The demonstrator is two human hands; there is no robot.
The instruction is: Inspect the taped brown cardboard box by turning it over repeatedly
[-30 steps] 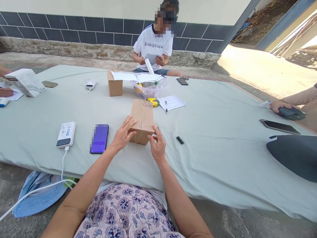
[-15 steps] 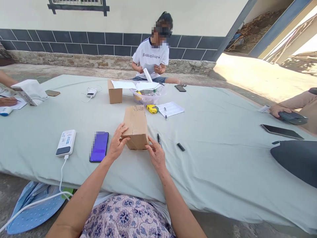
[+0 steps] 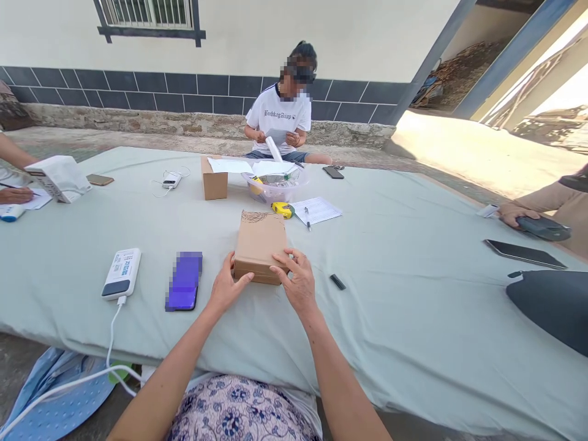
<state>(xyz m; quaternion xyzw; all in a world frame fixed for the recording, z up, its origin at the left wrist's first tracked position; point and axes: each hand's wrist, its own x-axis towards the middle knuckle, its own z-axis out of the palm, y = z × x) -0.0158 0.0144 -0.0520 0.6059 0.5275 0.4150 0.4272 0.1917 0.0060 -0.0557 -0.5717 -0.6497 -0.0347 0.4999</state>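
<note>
– Cardboard box (image 3: 260,242) lies flat on the cloth-covered desk (image 3: 390,257), close to the near edge and directly in front of the person. We record it as plain brown and closed.

– Hands?

– The left hand (image 3: 227,288) is clasped on the near left corner, with the thumb pressed to the near face. The right hand (image 3: 298,278) is draped over the near right corner with its fingers spread on the top panel. We cannot see its thumb.

– Handling?

– We judge it light, since fingertips alone seem to manage it. The panels look stiff, though they would likely dent under a hard squeeze. The surface is matte, so slipping is unlikely. We would take hold at the corners or on opposite side walls, where the board is stiffest.

– Anything we cannot confirm?

– The contents, the underside and the far face are all hidden. Dark scribbling at the top panel's far edge is too small to read. The screen of the purple phone (image 3: 184,280), just left of the box, is blurred. A dark rounded object (image 3: 551,306) is cut off at the right edge, and we cannot identify it or the small black item (image 3: 337,282) right of the box.
</note>
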